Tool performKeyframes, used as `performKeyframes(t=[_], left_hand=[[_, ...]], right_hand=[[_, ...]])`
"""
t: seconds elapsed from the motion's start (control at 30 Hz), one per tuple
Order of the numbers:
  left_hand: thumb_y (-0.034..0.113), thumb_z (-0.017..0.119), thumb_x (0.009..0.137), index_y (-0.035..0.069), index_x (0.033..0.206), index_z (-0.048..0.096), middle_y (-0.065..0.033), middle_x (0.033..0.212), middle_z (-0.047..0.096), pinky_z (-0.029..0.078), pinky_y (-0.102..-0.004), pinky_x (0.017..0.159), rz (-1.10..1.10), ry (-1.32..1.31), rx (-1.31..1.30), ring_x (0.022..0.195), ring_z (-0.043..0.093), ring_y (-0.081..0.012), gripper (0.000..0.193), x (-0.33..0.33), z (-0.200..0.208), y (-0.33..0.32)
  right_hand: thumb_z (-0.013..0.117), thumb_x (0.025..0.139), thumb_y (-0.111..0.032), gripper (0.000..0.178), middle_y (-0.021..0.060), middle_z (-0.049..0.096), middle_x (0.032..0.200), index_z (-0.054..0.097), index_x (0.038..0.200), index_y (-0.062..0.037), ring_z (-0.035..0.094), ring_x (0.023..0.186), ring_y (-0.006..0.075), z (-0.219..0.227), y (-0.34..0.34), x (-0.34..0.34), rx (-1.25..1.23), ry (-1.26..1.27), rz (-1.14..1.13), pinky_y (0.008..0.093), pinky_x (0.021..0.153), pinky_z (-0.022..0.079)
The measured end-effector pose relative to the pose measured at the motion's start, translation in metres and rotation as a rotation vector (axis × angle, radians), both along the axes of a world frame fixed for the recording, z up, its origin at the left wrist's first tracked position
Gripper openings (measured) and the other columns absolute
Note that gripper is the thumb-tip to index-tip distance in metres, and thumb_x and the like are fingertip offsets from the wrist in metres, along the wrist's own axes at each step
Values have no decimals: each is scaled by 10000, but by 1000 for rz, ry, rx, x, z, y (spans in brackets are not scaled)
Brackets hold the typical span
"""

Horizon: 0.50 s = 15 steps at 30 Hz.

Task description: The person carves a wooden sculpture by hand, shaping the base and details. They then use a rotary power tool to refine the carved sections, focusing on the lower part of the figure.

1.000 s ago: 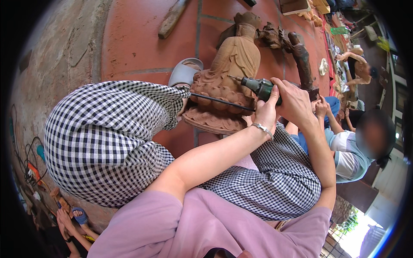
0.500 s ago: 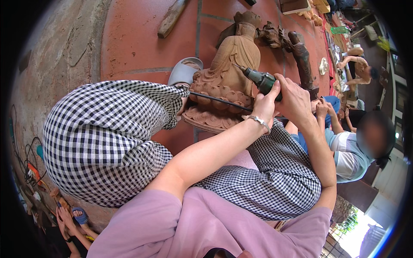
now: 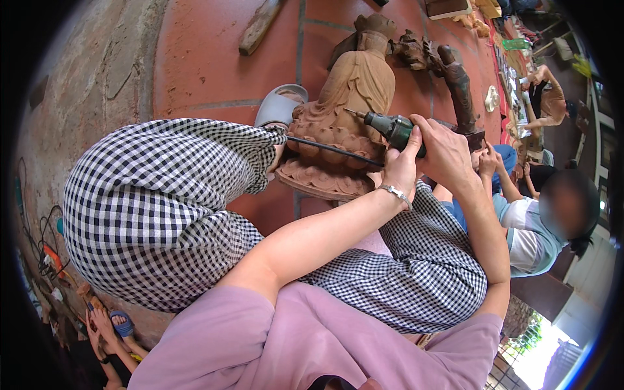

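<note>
Both my hands are closed around a dark green handheld rotary tool (image 3: 392, 129) with a thin metal bit. My left hand (image 3: 402, 168) wraps its lower side, and my right hand (image 3: 443, 148) grips its rear end. The bit points left across the robe of a carved wooden seated statue (image 3: 357, 81) with a petalled base. Whether the bit touches the wood I cannot tell. A black cord or rod (image 3: 335, 151) crosses in front of the base. My checkered trouser legs lie on both sides of the statue's lower end.
A grey sandal (image 3: 276, 107) is on my foot left of the statue. Beyond lie a wooden mallet-like piece (image 3: 260, 29) and a dark carved figure (image 3: 458, 91) on red tiles. At right sits another person (image 3: 526, 227); another person's hands (image 3: 101, 331) show at lower left.
The tool's bit has swung down and slightly left along the statue, and the tool now lies more level. Both hands keep their hold. A person in the far right background has shifted posture.
</note>
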State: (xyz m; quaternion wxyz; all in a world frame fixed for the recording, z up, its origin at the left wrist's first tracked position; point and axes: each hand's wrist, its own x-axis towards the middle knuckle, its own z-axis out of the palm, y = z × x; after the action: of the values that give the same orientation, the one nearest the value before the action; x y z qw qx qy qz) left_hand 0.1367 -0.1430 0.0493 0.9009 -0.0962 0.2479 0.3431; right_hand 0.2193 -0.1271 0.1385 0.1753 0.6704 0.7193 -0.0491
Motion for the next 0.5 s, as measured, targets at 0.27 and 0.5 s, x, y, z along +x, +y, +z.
performKeyframes(t=[0.27,0.5], left_hand=[[425,588,1023,2,1227,579,-92,1225,623,574,-375,871,-31,-27,5,1087,639,-190,470,-3,3,0],[431,587,1023,35,1233,577,-83,1228,616,564,-387,876,-52,-35,-11,1105,625,-189,448,-6,6,4]], right_hand=[[785,737,-225,591,107,668,997,561,1268,-94,690,948,303,4,4,1,-1,20,34,418,745,550],[789,728,-213,601,101,659,972,559,1274,-106,689,940,305,2,3,6,-28,29,22,415,728,542]])
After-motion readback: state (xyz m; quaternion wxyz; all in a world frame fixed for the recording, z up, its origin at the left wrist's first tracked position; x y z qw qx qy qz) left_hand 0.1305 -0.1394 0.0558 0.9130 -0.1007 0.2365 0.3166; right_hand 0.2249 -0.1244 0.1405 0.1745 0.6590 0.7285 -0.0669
